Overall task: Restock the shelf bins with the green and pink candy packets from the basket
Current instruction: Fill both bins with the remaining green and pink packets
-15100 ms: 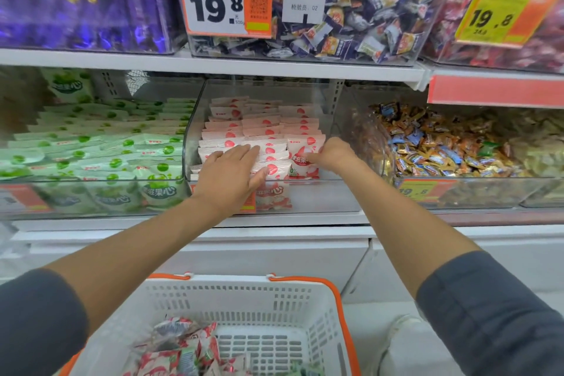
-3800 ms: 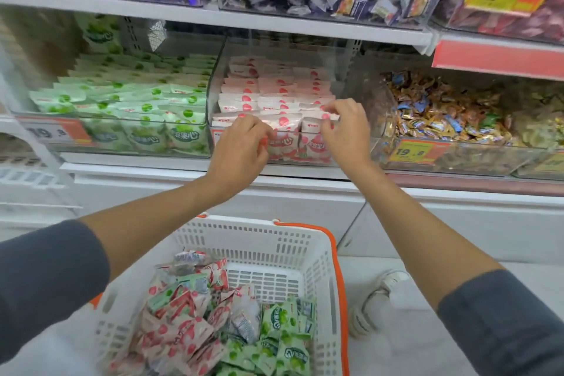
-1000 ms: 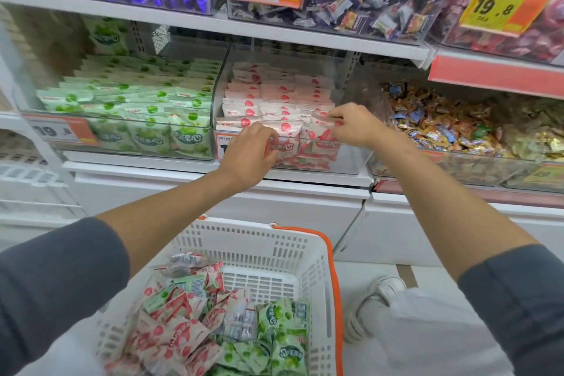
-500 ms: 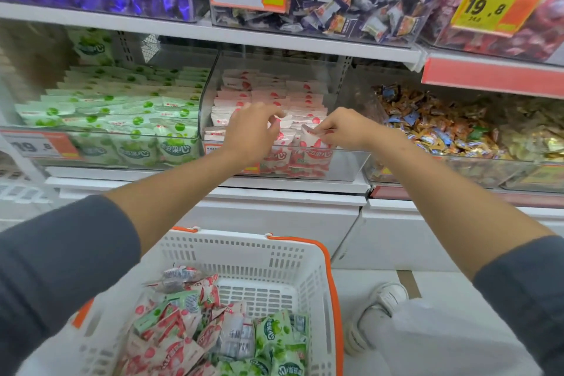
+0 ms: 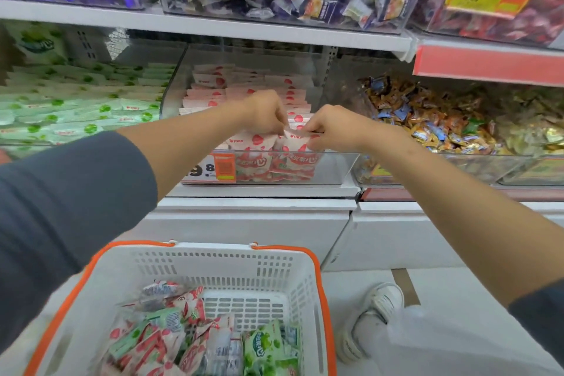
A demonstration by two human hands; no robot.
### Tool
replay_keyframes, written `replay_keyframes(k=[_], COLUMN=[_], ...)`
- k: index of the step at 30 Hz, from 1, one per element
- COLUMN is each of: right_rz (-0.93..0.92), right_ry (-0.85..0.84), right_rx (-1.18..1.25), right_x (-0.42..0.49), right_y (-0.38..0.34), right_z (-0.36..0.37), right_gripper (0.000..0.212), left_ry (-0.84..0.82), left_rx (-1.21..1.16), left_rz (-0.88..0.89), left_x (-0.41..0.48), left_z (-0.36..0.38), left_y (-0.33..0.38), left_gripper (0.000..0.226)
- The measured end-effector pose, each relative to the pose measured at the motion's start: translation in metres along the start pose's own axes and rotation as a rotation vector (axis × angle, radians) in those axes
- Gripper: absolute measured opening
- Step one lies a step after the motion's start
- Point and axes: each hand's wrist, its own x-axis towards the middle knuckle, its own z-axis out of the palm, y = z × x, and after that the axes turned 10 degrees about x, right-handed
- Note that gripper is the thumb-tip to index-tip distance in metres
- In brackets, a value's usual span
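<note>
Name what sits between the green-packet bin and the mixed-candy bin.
The clear pink-packet bin, with the left hand and right hand pinching pink packets at its front; the head view shows it.

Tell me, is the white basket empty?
No, not empty. The basket holds a heap of pink packets and green packets on its floor.

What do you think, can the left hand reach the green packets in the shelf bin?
Probably yes. The green packets lie just left of the left hand, in an open-topped bin; only a clear divider stands between. It pinches a pink packet.
</note>
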Motion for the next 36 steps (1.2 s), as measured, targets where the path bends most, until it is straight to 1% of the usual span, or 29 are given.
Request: replay_keyframes(k=[4,7,10,14,15,18,20,22,24,27,28,31,32,33,34,36], right_rz=[-0.008,0.009,0.034,0.051,0.064,0.106,0.118,0.125,0.125,0.108,0.117,0.182,0.208,0.236,0.280,0.428], right_ry=[-0.009,-0.031,-0.064,-0.119,-0.124,-0.134,-0.121,-0.098,-0.064,-0.012,0.003,-0.016,-0.020,0.014,0.099,0.304], right_rx=[-0.028,-0.020,-0.001,-0.019,0.004,0.178,0.262,0.333,0.331,0.185,0.198,0.368,0.448,0.550,0.667,0.893], right_x=[0.010,0.013,0.016,0.026,0.027,0.024,0.019,0.018,0.019,0.021,0.021,0.012,0.007,0.003,0.001,0.005], right_y=[-0.004,-0.005,-0.007,-0.007,-0.004,0.005,0.011,0.015,0.015,0.012,0.012,0.016,0.018,0.020,0.021,0.025], right_z=[0.005,0.009,0.011,0.015,0.014,0.007,0.002,0.000,0.002,0.016,0.020,0.018,0.014,0.010,0.007,0.004], right_gripper=[0.016,0.021,0.020,0.019,0.019,0.018,0.016,0.017,0.017,0.014,0.013,0.013,0.014,0.017,0.023,0.037], left_ry=[0.087,0.127,0.122,0.169,0.138,-0.014,-0.035,-0.028,-0.022,-0.031,-0.031,0.001,0.046,0.113,0.193,0.296], left_rx=[-0.223,-0.261,-0.270,-0.346,-0.310,-0.106,-0.060,-0.031,0.026,0.130,0.148,0.085,0.026,-0.019,-0.003,0.226], left_rz=[0.005,0.022,0.026,0.059,0.081,0.139,0.160,0.152,0.141,0.121,0.102,0.089,0.095,0.099,0.104,0.093], left_x=[-0.003,-0.004,-0.003,-0.004,-0.005,-0.012,-0.014,-0.015,-0.016,-0.015,-0.015,-0.017,-0.020,-0.024,-0.028,-0.033], left_z=[0.011,0.016,0.018,0.015,0.013,0.010,0.008,0.008,0.011,0.020,0.022,0.025,0.024,0.024,0.025,0.029], left_y=[-0.007,-0.009,-0.012,-0.009,-0.007,-0.003,-0.001,0.001,0.000,-0.003,-0.004,-0.007,-0.007,-0.007,-0.008,-0.012], left_gripper=[0.013,0.014,0.012,0.008,0.008,0.011,0.013,0.011,0.012,0.014,0.013,0.012,0.013,0.018,0.026,0.053])
